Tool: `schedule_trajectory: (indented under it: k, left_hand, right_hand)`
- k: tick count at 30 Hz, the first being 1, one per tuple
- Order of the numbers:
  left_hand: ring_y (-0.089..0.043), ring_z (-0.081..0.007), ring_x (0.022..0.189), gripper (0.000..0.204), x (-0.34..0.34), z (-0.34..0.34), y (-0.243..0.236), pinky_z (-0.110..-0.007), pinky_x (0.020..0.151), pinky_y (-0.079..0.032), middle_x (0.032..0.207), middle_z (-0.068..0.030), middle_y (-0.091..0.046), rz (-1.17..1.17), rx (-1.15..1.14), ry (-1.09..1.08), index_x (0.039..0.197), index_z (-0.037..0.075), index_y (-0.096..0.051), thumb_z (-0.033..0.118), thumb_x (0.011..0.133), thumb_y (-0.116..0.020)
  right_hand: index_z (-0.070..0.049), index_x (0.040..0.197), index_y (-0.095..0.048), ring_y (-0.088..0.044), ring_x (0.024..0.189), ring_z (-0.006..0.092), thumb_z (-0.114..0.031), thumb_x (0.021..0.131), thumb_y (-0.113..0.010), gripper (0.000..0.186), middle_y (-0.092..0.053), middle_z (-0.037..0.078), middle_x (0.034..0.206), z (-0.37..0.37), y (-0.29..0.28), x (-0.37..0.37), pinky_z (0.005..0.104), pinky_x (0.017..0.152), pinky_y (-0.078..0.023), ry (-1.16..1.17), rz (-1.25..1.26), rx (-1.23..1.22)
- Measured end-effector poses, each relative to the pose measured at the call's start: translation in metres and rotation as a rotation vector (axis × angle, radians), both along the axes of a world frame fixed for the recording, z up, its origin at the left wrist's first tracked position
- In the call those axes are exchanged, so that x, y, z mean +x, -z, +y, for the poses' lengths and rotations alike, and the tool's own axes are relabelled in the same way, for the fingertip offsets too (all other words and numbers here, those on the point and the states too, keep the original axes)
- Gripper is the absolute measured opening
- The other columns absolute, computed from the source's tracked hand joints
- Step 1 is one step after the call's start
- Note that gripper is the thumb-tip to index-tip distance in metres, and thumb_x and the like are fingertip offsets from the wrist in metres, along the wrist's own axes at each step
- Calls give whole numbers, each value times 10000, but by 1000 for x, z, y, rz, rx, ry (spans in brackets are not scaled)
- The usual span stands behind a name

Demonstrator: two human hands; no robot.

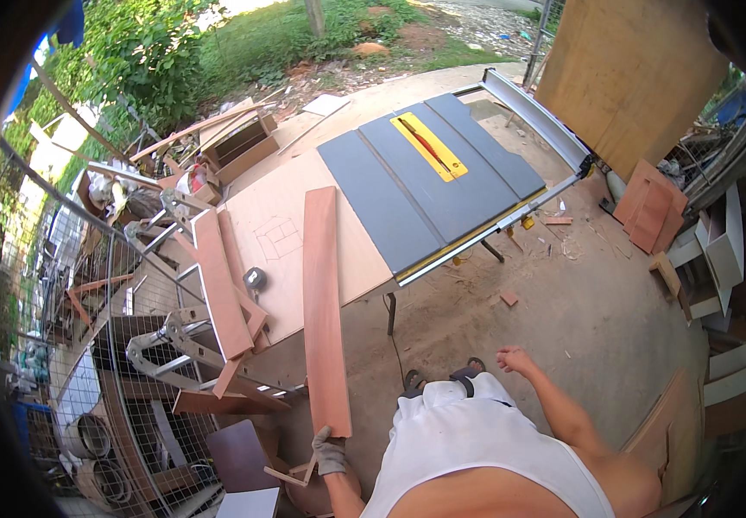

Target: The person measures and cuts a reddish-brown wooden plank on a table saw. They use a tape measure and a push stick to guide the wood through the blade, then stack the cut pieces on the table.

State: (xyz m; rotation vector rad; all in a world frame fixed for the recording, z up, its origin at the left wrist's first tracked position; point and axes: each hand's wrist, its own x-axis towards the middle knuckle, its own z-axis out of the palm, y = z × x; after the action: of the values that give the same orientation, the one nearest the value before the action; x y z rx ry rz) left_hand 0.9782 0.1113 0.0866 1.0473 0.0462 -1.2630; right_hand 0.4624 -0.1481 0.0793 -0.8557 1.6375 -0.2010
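A long reddish-brown wooden board (pixel 322 285) rests with its far part on a pale plywood panel (pixel 282 194) and its near end sticking out toward me. My left hand (pixel 330 451), in a grey work glove, is closed on that near end. Just beside it a thin, angled wooden piece (pixel 291 476) shows; whether the hand touches it I cannot tell. My bare right hand (pixel 516 360) hangs over the floor, away from the board, its fingers loosely bent and apart with nothing in them. A black tape measure (pixel 255 278) lies on the plywood, left of the board.
Adjoining the plywood is a grey table saw (pixel 442 203) with a yellow insert (pixel 429 147) and a metal rail (pixel 537 121). More boards (pixel 220 285) lie at the plywood's left edge, by a folding ladder (pixel 170 341). Wood offcuts (pixel 731 367) are piled at right. Wire mesh stands left.
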Motion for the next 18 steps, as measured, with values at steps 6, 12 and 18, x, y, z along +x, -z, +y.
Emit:
schedule_trajectory:
  k: [6, 12, 18]
  left_hand:
    - [-592, -282, 1123, 726, 53, 6, -32, -419, 973, -463, 1356, -107, -591, -375, 531, -462, 1371, 9, -534, 580, 930, -621]
    - [-615, -283, 1101, 650, 114, -23, -18, -435, 868, -539, 1282, -102, -628, -471, 649, -373, 1354, 72, -546, 564, 937, -621]
    - [-663, -302, 952, 541, 134, -39, -14, -437, 702, -584, 1205, -75, -653, -438, 701, -277, 1324, 128, -549, 500, 944, -646]
  right_hand:
    - [-1, 1234, -624, -643, 971, 147, -366, 978, -638, 447, -666, 65, 1098, -69, -49, 157, 316, 773, -566, -240, -524, 16]
    - [-25, 1312, -504, -568, 1177, 270, -358, 913, -731, 567, -619, 108, 1204, -99, -49, 306, 529, 1045, -425, 126, -945, 117]
    - [6, 1131, -578, -700, 907, 248, -257, 889, -735, 391, -682, 120, 1002, -101, -48, 349, 428, 737, -584, 444, -807, -117]
